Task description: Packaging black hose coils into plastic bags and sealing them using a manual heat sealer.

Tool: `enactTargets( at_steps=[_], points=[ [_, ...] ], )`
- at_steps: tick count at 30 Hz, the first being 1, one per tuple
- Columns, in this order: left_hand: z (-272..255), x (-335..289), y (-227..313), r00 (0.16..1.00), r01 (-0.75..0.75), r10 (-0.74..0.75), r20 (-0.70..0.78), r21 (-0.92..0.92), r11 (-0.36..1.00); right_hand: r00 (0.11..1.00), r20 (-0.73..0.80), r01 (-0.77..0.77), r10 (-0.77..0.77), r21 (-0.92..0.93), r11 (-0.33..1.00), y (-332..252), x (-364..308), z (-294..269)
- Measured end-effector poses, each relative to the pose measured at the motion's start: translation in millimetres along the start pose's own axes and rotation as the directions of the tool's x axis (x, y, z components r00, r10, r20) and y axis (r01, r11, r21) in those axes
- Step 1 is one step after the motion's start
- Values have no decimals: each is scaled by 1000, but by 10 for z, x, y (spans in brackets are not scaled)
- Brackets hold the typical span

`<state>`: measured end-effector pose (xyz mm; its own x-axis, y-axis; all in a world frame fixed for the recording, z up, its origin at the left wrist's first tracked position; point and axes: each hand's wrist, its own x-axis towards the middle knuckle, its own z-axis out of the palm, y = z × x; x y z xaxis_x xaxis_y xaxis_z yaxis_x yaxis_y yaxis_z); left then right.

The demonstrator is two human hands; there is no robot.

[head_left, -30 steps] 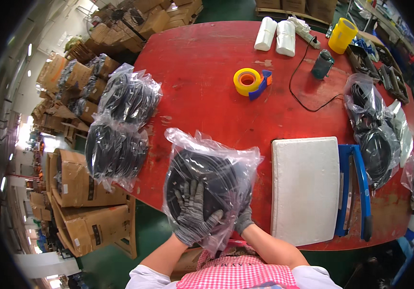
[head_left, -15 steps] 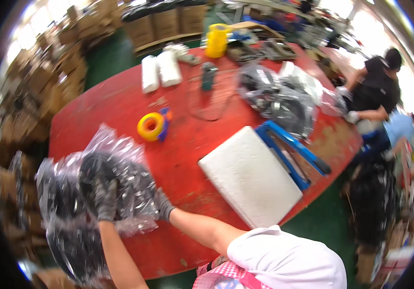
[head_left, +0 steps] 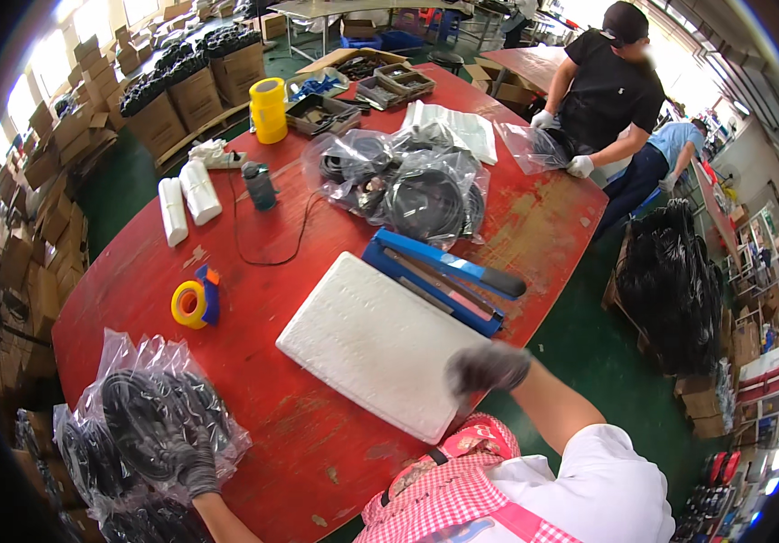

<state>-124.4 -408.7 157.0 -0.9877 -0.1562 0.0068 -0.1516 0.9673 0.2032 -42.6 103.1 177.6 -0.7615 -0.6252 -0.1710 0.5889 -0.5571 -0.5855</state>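
Note:
My left hand (head_left: 194,465), in a grey glove, lies with fingers spread on a clear plastic bag (head_left: 118,348) at the table's left front. Inside the bag are coiled black cables (head_left: 131,425). My right hand (head_left: 487,371), also grey-gloved and smeared by motion, is over the right corner of a white foam slab (head_left: 371,339); whether it touches the slab or holds anything cannot be made out. Behind the slab lies a blue cutter-like frame with a black-ended arm (head_left: 448,285).
On the red table (head_left: 272,425) are a yellow tape roll on a blue dispenser (head_left: 192,303), white bag rolls (head_left: 197,192), a dark bottle (head_left: 260,186), stacked yellow tape (head_left: 269,110) and bagged cable coils (head_left: 421,199). A co-worker (head_left: 611,90) handles a bag across the table.
My right hand has left the bagged cables and swung right to the foam slab. My left hand stays on the bag. The view has turned right.

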Motion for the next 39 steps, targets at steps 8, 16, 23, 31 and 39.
enactTargets(
  at_steps=[8, 16, 23, 31, 39],
  points=[
    [546, -632, 2046, 941, -134, 256, 222, -450, 883, 616, -749, 549, -244, 186, 815, -2051, -264, -2366],
    [2165, -1947, 3696, 764, -313, 409, 499, -268, 911, 92, -927, -98, -364, -372, 923, -2730, 836, -5331],
    [2071, -2327, 3931, 817, 14, 32, 575, -76, 997, 324, -671, -574, -667, -699, 426, -2862, 1404, -3903],
    [2007, -2098, 4155, 858, -74, 64, 510, 0, 997, 601, 534, -215, -595, -609, -764, -2533, 1469, -1707],
    [1449, -1616, 4064, 903, 334, -93, 419, -824, -458, 570, 527, 819, -631, -426, 384, -2450, 91, 103]
  ],
)
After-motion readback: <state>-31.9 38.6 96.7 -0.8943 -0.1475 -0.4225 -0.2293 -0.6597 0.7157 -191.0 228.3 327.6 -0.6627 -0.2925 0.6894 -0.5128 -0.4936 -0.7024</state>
